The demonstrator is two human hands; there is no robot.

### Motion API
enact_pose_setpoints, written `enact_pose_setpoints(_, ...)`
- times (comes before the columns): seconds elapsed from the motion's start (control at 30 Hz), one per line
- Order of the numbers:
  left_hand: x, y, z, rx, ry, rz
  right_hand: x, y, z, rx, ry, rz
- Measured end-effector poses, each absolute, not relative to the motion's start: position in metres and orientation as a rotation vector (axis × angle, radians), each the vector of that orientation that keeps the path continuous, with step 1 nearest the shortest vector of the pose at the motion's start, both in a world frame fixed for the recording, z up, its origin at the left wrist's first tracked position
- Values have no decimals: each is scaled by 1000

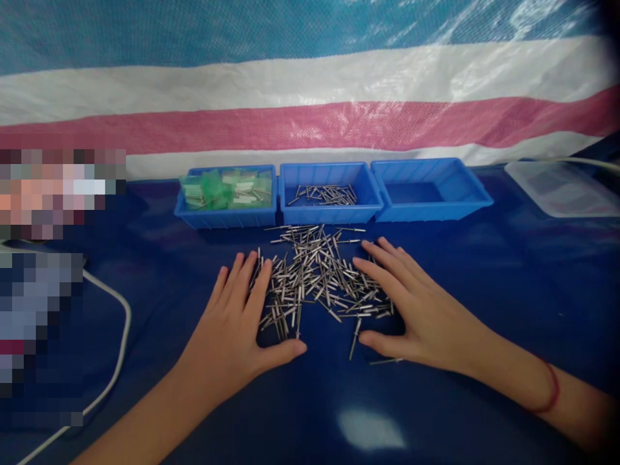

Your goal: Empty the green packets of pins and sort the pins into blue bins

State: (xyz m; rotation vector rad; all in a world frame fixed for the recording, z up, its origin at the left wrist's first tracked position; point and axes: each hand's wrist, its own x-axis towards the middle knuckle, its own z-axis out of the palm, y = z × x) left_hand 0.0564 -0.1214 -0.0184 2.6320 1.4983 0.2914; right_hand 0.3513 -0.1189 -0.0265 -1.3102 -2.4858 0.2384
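Observation:
A loose pile of silvery pop rivets [320,265] lies spread on the dark blue table surface. At its left edge rests my left hand [237,316], fingers spread and thumb pointing right, with the fingertips against the outer rivets. My right hand [411,303] is at the right edge, also spread, its fingers reaching over some rivets and hiding them. By the right thumb, one rivet [356,339] lies apart from the pile, and another [386,361] lies beneath that hand. Neither hand grips anything.
Behind the pile stand three blue bins in a row: the left bin [227,218] holds green-and-clear bags of rivets, the middle bin [329,214] loose rivets, the right bin [436,212] nothing visible. A clear plastic lid [557,190] lies far right. A white cable [126,316] curves at left.

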Motion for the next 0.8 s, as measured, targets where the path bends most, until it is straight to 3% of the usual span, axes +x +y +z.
enact_pose_setpoints(0.43,61,-120,-13,2593,1383,414,297,-98,-8,-921,-2547,247)
enact_pose_setpoints(0.8,63,-120,-12,2567,1414,397,286,-91,-5,-1001,-2483,149)
